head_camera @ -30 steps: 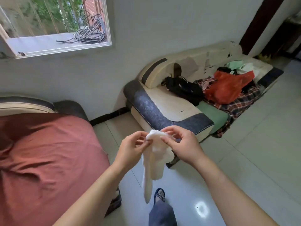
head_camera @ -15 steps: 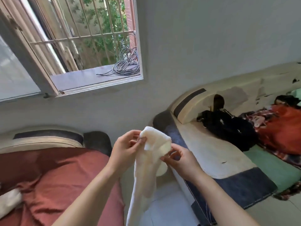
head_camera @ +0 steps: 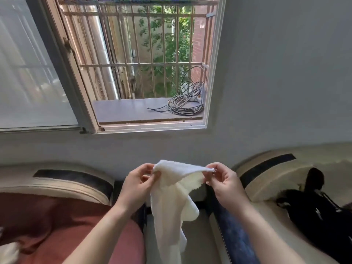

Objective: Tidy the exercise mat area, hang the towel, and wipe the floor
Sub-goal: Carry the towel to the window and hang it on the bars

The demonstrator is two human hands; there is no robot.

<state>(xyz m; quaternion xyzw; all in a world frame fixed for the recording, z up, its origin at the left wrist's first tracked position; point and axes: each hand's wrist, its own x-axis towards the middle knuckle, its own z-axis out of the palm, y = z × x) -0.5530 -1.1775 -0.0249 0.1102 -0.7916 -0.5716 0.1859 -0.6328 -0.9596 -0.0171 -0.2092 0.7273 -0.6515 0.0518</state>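
Observation:
A white towel (head_camera: 171, 202) hangs in front of me, its top edge stretched between both hands. My left hand (head_camera: 137, 181) pinches the left end of that edge. My right hand (head_camera: 222, 183) pinches the right corner. The rest of the towel drops down between my forearms toward the floor gap between two sofas. An open window with metal bars (head_camera: 144, 65) is straight ahead, above my hands.
A coil of grey cable (head_camera: 184, 103) lies on the outer window ledge. A sofa under a red cover (head_camera: 66, 229) is at the left. A cream and blue sofa (head_camera: 266, 180) at the right carries a black bag (head_camera: 316, 208).
My view has swung up from the floor and sofas to the window. My hands have moved apart and spread the towel's top edge, which was bunched before.

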